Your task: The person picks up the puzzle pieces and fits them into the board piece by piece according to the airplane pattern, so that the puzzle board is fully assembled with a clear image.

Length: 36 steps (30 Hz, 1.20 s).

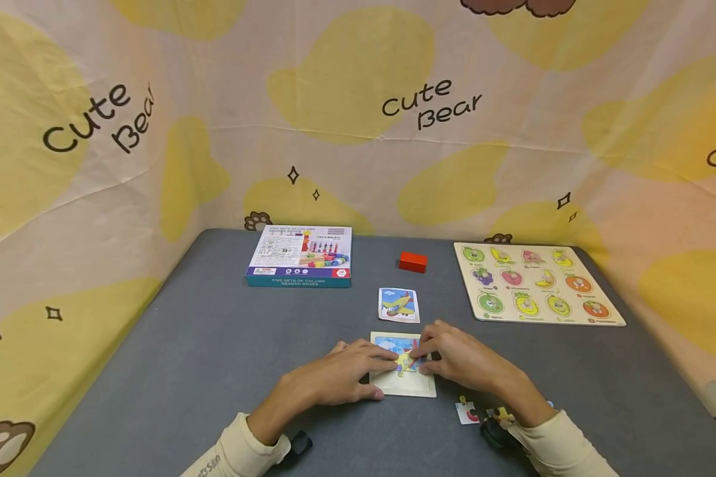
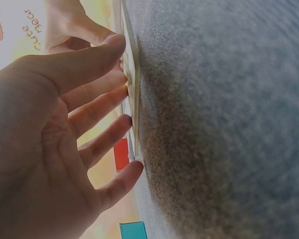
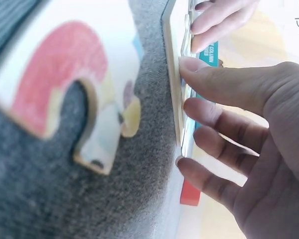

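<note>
A small puzzle tray lies on the table between both hands, its upper part filled with picture pieces of blue sky and a yellow plane. My left hand rests fingertips on the tray's left side, thumb by its lower left corner. On the right side, my right hand presses the pieces with bent fingers, thumb at the tray's edge. Both hands' fingertips line the thin tray rim in the left wrist view. Near the right wrist lie loose puzzle pieces, one with a red arc close to the right wrist camera.
Behind the tray lies a picture card with a yellow plane. Farther back are a red block and a flat bead-game box. A fruit board lies at the back right. Printed cloth walls border the grey table.
</note>
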### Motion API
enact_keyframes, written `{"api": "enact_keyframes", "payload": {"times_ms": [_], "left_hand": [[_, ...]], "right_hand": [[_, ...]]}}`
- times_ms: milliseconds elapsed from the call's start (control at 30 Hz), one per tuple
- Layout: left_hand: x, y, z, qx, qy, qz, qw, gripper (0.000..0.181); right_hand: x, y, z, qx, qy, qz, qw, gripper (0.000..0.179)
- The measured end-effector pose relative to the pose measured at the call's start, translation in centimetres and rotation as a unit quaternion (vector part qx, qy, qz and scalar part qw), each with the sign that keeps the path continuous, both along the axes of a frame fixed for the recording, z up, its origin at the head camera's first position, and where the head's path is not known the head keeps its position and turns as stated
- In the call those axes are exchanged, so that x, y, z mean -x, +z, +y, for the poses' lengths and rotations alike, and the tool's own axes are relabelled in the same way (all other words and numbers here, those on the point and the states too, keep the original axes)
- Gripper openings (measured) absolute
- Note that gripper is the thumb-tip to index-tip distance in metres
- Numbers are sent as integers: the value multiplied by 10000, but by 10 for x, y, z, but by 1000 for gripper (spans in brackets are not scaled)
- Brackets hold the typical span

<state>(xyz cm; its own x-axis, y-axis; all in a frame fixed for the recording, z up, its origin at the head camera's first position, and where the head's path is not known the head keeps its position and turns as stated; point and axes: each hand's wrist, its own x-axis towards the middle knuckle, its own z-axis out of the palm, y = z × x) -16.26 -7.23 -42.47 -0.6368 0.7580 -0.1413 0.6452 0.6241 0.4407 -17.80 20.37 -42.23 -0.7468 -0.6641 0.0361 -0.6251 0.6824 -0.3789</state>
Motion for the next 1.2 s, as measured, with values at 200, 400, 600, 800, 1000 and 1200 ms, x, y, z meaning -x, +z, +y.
{"api": "enact_keyframes", "payload": {"times_ms": [200, 400, 600, 800, 1000, 1200], "left_hand": [[0, 0, 1, 10, -8, 2, 10000, 56], [-1, 2, 4, 41, -38, 63, 10000, 55], [-3, 3, 13, 68, -158, 346, 9993, 54], [-5, 2, 19, 254, -208, 597, 9977, 61], [-4, 1, 19, 385, -232, 626, 9970, 63], [-3, 1, 19, 417, -280, 652, 9966, 61]], "right_hand": [[-1, 0, -1, -8, -150, 41, 9999, 21], [-1, -2, 1, 45, -97, 133, 9999, 15], [1, -3, 1, 222, -16, 35, 9997, 15], [1, -5, 1, 329, -32, -132, 9994, 15], [-3, -2, 8, 328, -46, -305, 9990, 22], [-15, 2, 29, 296, -215, -587, 9976, 31]]}}
